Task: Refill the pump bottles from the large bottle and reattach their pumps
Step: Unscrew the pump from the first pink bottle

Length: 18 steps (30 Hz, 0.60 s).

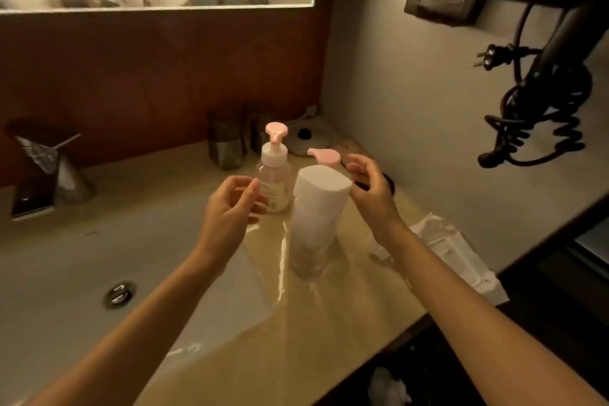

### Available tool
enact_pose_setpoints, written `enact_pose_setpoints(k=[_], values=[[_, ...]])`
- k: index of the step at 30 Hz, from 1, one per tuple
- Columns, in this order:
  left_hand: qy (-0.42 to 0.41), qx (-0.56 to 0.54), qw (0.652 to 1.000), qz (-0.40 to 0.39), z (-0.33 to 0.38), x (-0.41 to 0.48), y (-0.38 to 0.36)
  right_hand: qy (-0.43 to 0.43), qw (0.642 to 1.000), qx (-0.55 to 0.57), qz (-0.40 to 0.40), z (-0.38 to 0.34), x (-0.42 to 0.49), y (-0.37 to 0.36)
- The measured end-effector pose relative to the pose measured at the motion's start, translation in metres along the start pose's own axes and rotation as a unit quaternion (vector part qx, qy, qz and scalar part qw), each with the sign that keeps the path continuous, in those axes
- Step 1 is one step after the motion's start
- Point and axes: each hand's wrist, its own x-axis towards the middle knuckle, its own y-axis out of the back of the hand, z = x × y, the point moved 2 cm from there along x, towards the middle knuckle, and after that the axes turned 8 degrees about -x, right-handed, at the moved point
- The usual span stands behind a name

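Note:
A large white bottle [316,217] with a flat white top stands upright on the beige counter [346,300]. Behind it on the left stands a clear pump bottle [274,180] with a pink pump head on it. A second pink pump head [324,156] shows just behind the large bottle; the bottle under it is hidden. My left hand [230,208] hovers left of the large bottle, fingers apart, holding nothing. My right hand [370,189] hovers at its right, fingers spread, close to the top but apart from it.
A white sink basin [82,273] with a drain lies to the left, with a chrome faucet [43,175] behind it. Two dark glasses [227,142] and a white kettle lid [306,138] stand at the back. A white plastic packet [451,250] lies at the right. A black hair dryer [543,82] hangs on the wall.

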Motion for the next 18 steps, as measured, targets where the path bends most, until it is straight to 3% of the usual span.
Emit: enact_pose_setpoints(k=[5, 8, 13, 18], values=[[-0.036, -0.025, 0.999, 0.013, -0.032, 0.007, -0.002, 0.05, 0.991, -0.002, -0.12, 0.005, 0.02, -0.017], [-0.056, -0.04, 0.998, 0.007, -0.045, 0.005, -0.002, 0.064, 0.986, 0.0, -0.152, 0.006, 0.028, -0.025], [-0.062, -0.057, 0.996, -0.004, -0.063, -0.011, -0.003, 0.052, 0.988, -0.068, -0.125, 0.016, 0.031, -0.028], [-0.062, -0.066, 0.996, -0.025, -0.071, -0.028, -0.004, 0.081, 0.992, -0.054, -0.077, 0.015, 0.016, -0.029]])
